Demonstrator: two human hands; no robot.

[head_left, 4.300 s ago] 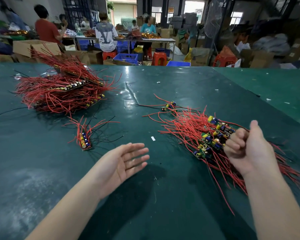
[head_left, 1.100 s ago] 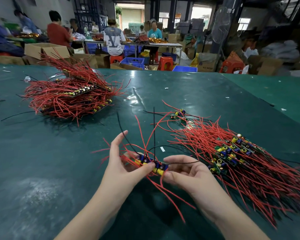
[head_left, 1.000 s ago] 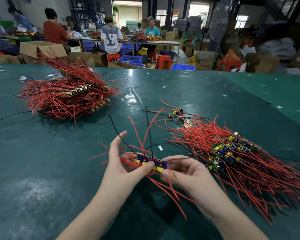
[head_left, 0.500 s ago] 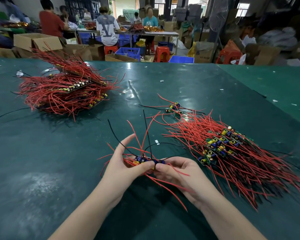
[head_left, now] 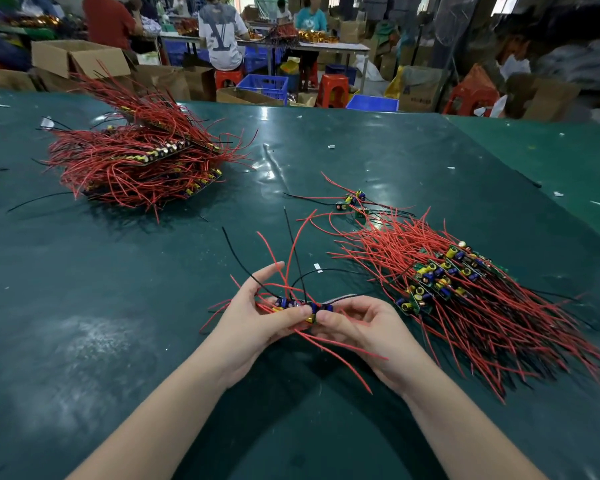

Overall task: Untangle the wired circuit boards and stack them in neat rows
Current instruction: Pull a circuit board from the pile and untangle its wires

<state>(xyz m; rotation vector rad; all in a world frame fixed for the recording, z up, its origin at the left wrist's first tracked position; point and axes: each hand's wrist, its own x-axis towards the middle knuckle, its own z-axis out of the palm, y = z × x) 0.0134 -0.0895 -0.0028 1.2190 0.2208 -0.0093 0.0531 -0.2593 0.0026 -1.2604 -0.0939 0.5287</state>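
While both thumbs press on top, left hand (head_left: 257, 320) and right hand (head_left: 364, 327) grip one wired circuit board (head_left: 303, 306).

Both hands meet at the near centre of the table (head_left: 84, 306), the left hand (head_left: 253, 323) and right hand (head_left: 364, 327) holding a small wired board (head_left: 303, 306) between them. A pile of wired boards (head_left: 465, 289) lies just right of the hands. A larger heap (head_left: 136, 161) lies well beyond, to their left. A few loose boards (head_left: 352, 200) lie beyond the right hand.
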